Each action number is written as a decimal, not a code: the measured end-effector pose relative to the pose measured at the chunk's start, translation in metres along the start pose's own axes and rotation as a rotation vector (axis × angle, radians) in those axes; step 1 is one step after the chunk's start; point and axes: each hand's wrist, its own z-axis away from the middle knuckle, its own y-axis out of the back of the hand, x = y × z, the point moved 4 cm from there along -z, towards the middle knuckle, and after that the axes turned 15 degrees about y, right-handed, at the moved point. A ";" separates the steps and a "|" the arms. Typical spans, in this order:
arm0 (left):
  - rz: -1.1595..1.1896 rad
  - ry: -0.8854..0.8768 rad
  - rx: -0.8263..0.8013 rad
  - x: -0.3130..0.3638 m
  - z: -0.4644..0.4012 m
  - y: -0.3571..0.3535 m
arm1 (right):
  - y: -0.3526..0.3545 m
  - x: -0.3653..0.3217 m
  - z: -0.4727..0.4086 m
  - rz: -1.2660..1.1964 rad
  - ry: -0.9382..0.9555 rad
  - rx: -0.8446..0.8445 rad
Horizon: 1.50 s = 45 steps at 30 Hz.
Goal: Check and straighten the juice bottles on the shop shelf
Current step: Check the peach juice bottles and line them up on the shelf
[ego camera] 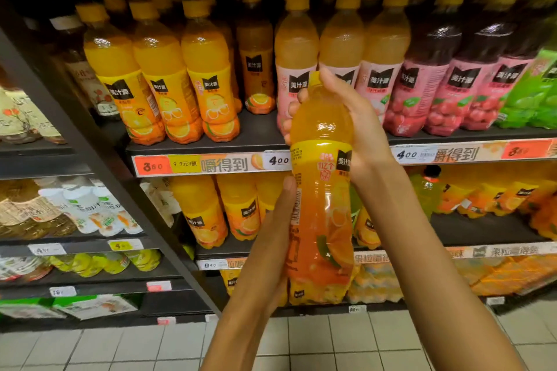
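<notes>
One held orange bottle [321, 190], two hands [358, 126]

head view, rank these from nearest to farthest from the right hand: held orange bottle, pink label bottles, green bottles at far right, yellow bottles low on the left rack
1. held orange bottle, in the right hand itself
2. pink label bottles, just behind it, same shelf
3. green bottles, far right end
4. yellow bottles, low on the left rack

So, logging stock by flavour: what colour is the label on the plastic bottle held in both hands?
Yellow and orange, on the held orange juice bottle; head view.
</notes>
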 end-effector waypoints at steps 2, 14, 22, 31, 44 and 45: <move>-0.064 -0.047 0.072 0.005 0.002 -0.006 | 0.011 -0.008 0.002 0.082 0.023 0.043; 0.319 0.067 -0.183 -0.013 0.012 -0.049 | 0.028 0.000 0.014 -0.261 -0.193 0.044; 0.064 0.173 -0.024 -0.003 0.018 -0.032 | 0.029 0.013 0.007 -0.046 -0.308 0.116; 0.403 0.209 -0.111 0.003 0.022 -0.029 | 0.039 0.050 0.022 -0.036 -0.536 0.218; 0.138 0.121 -0.053 0.001 0.016 -0.007 | 0.019 0.015 -0.005 -0.024 -0.115 0.059; 0.015 0.089 0.022 0.002 0.014 -0.002 | 0.017 0.009 -0.005 0.044 -0.042 0.042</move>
